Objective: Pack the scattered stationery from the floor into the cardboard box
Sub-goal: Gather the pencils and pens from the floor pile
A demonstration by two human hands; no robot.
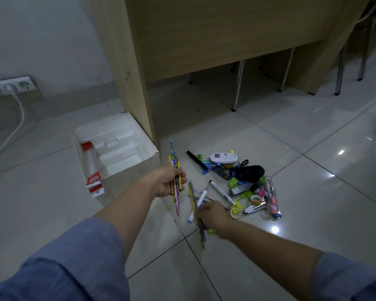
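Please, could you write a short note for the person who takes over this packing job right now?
Left hand grips a pencil bundle above the floor, right of the cardboard box.
Right hand, blurred, seems to grip a few loose pens near the floor.
Done: the box holds one red-capped tube.
Left: put both handfuls in the box, then the pile of markers, tape and other items.
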